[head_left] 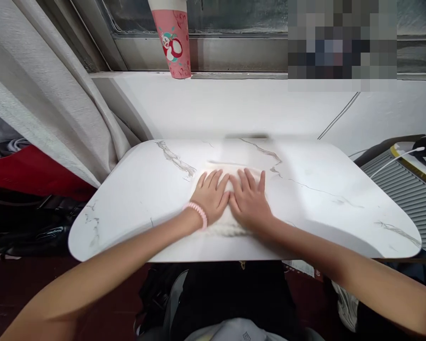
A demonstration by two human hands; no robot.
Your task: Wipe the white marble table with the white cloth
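Observation:
A cream-white, soft-looking piece of fabric (227,221) lies flat near the middle of a white marble-patterned table (128,189). My left hand (210,193), with a pink coiled band at the wrist, rests palm down on its left part, fingers stretched out. On the right part lies my right hand (249,196), also flat, its fingers spread. The thumbs and index fingers of both hands nearly touch each other. Much of the fabric is hidden beneath the palms, and its near edge looks fluffy and slightly blurred.
A pink paper cup (173,45) stands on the window sill behind the table. Grey curtains (67,85) hang at the left. To the right, a white cable (397,161) runs over a grey ribbed object (404,189). The table's rounded front edge is close to my body.

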